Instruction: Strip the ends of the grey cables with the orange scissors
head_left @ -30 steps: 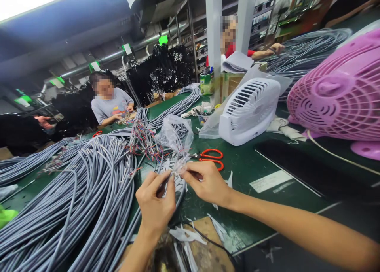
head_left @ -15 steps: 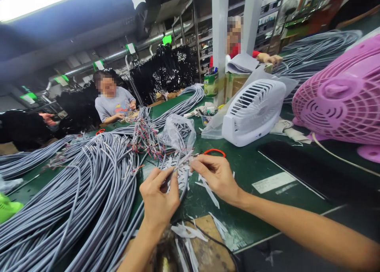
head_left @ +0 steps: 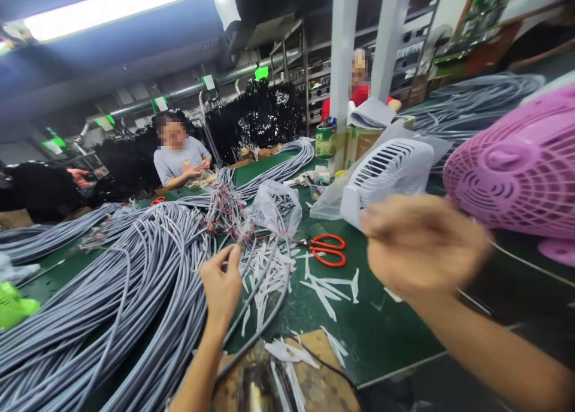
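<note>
My left hand (head_left: 221,285) is pinched closed on the end of a grey cable (head_left: 251,286) at the edge of a big heap of grey cables (head_left: 112,292) on the green table (head_left: 386,334). The cable ends show coloured wires (head_left: 224,211). My right hand (head_left: 420,244) is lifted off the table to the right and smeared by motion, so its fingers cannot be read. White paper strips (head_left: 323,283) lie scattered between the hands. Orange-handled scissors (head_left: 327,248) rest just beyond the strips.
A clear plastic bag (head_left: 274,205) lies over cable ends. A white fan (head_left: 386,169) and a pink fan (head_left: 516,166) stand at right. Across the table a person in grey (head_left: 179,157) works on cables; another in red (head_left: 359,82) sits behind white posts. More cables (head_left: 471,100) lie at far right.
My right hand has let go of the cable end and swung up and right, blurred. The left hand stays pinched on the cable. More white strips now lie uncovered on the table.
</note>
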Motion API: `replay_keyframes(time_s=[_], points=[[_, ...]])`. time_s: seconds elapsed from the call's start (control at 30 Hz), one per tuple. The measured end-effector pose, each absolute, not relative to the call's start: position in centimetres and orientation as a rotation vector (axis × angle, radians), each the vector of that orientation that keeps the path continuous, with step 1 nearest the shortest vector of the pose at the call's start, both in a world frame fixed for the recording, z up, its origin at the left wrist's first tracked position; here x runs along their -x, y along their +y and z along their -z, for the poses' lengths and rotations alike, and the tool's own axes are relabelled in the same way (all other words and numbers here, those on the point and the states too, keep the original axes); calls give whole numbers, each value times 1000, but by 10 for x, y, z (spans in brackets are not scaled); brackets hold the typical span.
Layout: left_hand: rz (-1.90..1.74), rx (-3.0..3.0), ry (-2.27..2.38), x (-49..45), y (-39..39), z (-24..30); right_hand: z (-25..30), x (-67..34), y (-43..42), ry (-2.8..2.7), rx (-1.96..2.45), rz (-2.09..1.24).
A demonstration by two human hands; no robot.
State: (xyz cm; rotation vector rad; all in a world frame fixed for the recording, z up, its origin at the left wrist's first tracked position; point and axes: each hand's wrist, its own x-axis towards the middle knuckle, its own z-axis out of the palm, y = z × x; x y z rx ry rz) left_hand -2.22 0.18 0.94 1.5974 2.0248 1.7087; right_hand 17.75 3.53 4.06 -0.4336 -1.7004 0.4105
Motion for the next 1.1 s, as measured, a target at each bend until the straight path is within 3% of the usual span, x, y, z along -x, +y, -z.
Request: replay_keyframes(time_s=[0.3,0.63,0.97,1.1], points=[[-1616,-1164,1291,5,-14,-18,-14,-118,45,-1928,501,-211],[-1563,-1154,1261,4,-16,-16,-6,-118,46,-1877,511,-272],[-1489,-1251,1299,2,-16,-13,-15,-120,44,-1892,477,-653],[-1504,-1310,1399,-1,-16,-12,-11,-122,38,-1858,432,-480]])
